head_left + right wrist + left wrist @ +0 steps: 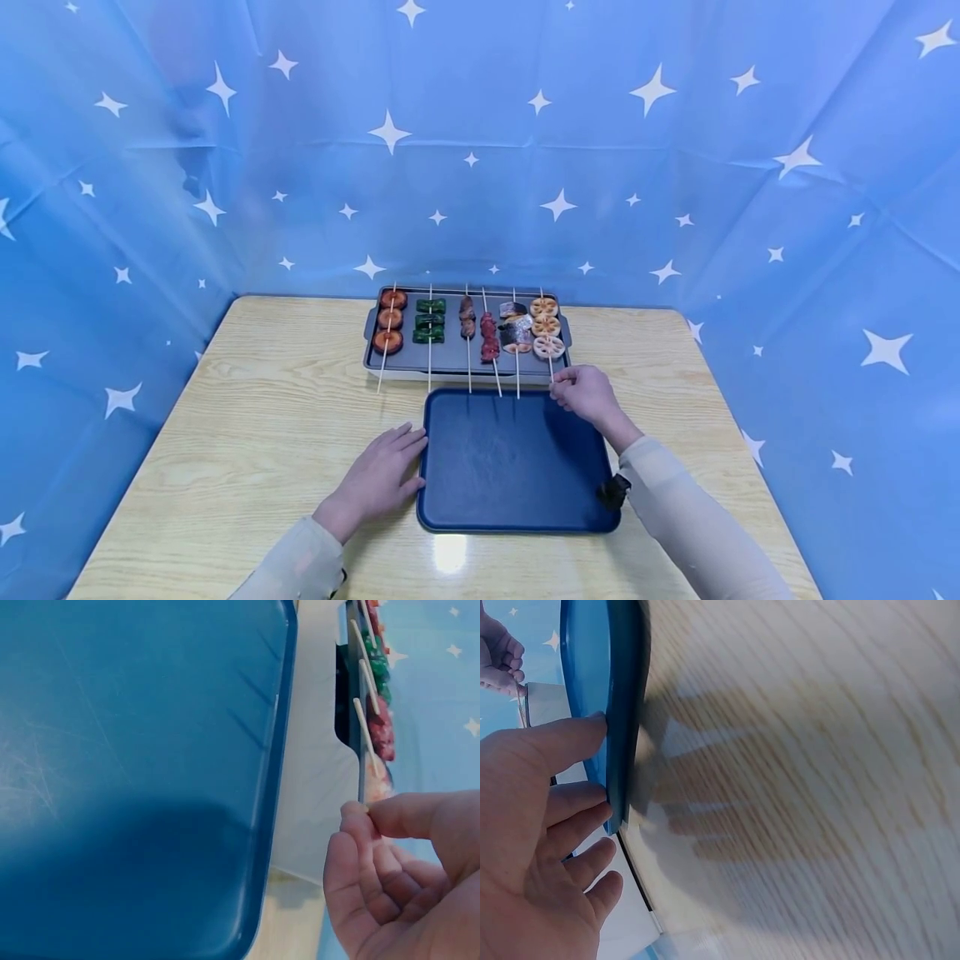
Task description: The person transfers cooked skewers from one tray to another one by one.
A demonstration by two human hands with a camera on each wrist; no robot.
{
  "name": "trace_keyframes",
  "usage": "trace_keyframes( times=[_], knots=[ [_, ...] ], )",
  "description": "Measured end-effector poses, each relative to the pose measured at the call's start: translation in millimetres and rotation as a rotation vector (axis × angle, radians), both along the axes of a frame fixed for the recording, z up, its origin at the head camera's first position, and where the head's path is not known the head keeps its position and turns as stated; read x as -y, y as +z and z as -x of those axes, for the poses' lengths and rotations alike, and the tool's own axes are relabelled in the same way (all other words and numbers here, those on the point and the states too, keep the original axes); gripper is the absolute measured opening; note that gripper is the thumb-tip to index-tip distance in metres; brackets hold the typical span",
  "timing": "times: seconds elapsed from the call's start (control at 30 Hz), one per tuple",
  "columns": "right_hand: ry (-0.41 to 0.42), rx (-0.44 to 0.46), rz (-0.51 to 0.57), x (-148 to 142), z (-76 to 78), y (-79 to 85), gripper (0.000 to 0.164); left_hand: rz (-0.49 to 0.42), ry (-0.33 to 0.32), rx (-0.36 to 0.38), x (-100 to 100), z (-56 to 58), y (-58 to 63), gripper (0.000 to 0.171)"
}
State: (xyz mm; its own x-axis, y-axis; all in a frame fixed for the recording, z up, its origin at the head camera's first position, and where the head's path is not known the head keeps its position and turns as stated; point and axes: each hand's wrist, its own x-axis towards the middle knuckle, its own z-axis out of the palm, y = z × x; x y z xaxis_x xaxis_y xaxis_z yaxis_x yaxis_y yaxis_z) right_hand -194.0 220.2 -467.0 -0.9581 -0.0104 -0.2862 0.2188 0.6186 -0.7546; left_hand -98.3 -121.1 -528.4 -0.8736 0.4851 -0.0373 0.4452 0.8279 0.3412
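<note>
My right hand (588, 393) pinches the stick end of the lotus root skewer (547, 327) between thumb and fingertips; its three pale slices lie at the right end of the grill plate (450, 357). In the right wrist view the thumb and index fingertips (354, 813) meet and hide the stick's end. My left hand (380, 475) rests beside the blue tray (517, 467), fingers spread and relaxed. Its fingertips touch the tray's left rim in the left wrist view, where the tray (622, 690) stands edge-on. Nothing lies on the tray.
Left of the lotus root, the plate bears a fish skewer (516, 333), a red meat skewer (489, 337), a brown meat skewer (467, 317), a green vegetable skewer (430, 322) and a round orange-brown skewer (389, 319). Their sticks jut over the plate's front edge toward the tray. A starry blue curtain (480, 183) surrounds the wooden table (262, 400).
</note>
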Motion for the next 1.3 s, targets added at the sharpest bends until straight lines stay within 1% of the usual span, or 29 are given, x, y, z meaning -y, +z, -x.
trace_keyframes(
  times=[0.1, 0.23, 0.4, 0.57, 0.7, 1.0, 1.3],
  knots=[
    [-0.005, 0.010, 0.030, -1.5, -0.8, 1.6, 0.021, -0.006, 0.001, 0.002, -0.3, -0.1, -0.3, 0.060],
    [0.006, 0.009, 0.042, -3.7, -2.7, 4.0, 0.021, -0.006, 0.004, 0.003, -0.2, 0.0, -1.3, 0.061],
    [0.025, -0.007, 0.036, -7.1, -5.8, 7.8, 0.022, -0.006, 0.006, 0.007, 0.2, 0.0, -2.3, 0.061],
    [0.021, -0.026, 0.037, -10.9, -8.4, 15.1, 0.021, 0.000, 0.001, -0.008, 0.5, 0.3, -3.5, 0.061],
    [0.037, -0.035, 0.036, -15.1, -10.9, 20.0, 0.020, 0.003, 0.002, -0.015, 0.6, 0.2, -3.8, 0.061],
    [0.101, -0.045, -0.014, -33.8, -23.5, 22.0, 0.014, -0.016, 0.001, -0.010, 0.3, -0.1, -3.3, 0.061],
    [0.104, -0.019, -0.105, -51.4, -37.4, 16.8, 0.013, -0.013, 0.006, 0.001, -0.4, 0.1, -3.7, 0.061]
  ],
)
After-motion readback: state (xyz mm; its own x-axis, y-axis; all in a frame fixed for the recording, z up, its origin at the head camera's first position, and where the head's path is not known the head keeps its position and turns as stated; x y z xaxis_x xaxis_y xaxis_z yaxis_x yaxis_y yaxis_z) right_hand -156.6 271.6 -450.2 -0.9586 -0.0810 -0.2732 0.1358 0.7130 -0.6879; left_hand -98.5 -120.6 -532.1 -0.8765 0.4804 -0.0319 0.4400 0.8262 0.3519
